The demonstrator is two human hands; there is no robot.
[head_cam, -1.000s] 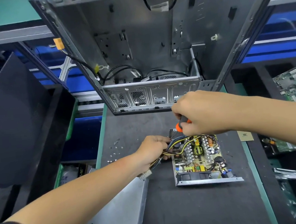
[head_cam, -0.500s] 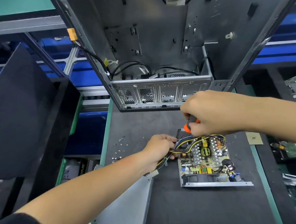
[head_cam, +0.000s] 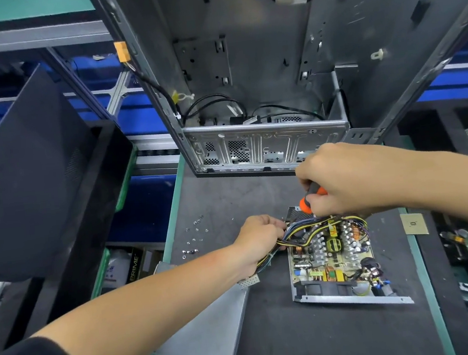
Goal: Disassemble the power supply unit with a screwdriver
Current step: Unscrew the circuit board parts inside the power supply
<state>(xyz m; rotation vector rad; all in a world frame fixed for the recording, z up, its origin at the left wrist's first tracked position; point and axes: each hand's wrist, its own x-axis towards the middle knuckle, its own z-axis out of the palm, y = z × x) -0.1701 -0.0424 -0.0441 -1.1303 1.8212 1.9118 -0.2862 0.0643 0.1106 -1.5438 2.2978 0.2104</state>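
The opened power supply unit (head_cam: 333,256) lies on the dark mat, its circuit board and metal tray exposed. My left hand (head_cam: 258,238) grips the bundle of yellow, blue and black cables (head_cam: 299,232) at the unit's left far corner. My right hand (head_cam: 340,180) holds the orange-and-black screwdriver (head_cam: 311,196) upright over the unit's far edge; its tip is hidden behind the cables. A white connector (head_cam: 248,281) hangs under my left wrist.
An empty computer case (head_cam: 246,89) stands open at the back of the mat. Several loose screws (head_cam: 194,236) lie left of the unit. A grey metal cover (head_cam: 209,336) lies at the front left. A small chip (head_cam: 414,224) sits right. Black bins flank both sides.
The view has shifted a little, so everything sits slightly further right in the frame. Both hands keep their holds on the cables and the screwdriver, at the same place on the unit.
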